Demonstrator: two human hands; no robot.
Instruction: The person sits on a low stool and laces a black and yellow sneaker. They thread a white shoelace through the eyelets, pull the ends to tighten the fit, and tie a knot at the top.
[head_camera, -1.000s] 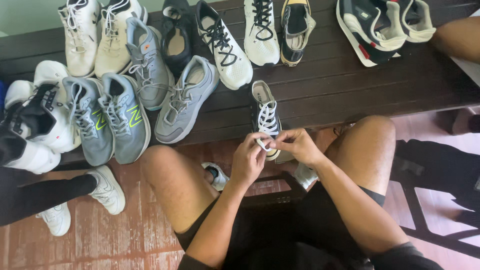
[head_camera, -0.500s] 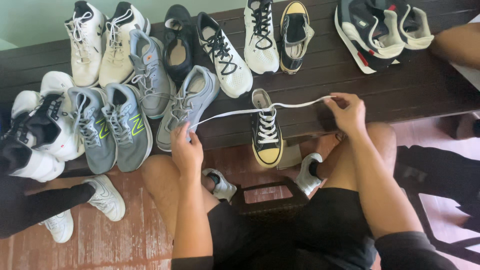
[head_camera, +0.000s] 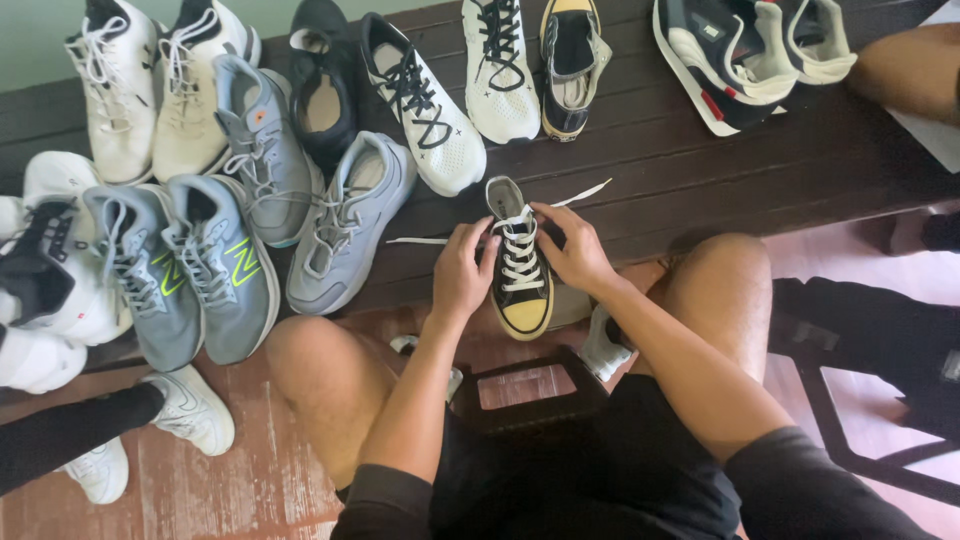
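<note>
Both hands, left (head_camera: 462, 272) and right (head_camera: 572, 252), grip the white laces (head_camera: 520, 248) of a black-and-yellow sneaker (head_camera: 520, 262).

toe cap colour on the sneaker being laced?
Yellow toe cap on a black sneaker with white laces; the head view shows it, the only view.

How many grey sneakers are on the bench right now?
4. Two grey sneakers with neon-green marks sit side by side at left; two plain grey ones lie beside them toward the middle. Others may be hidden at the left edge.
</note>
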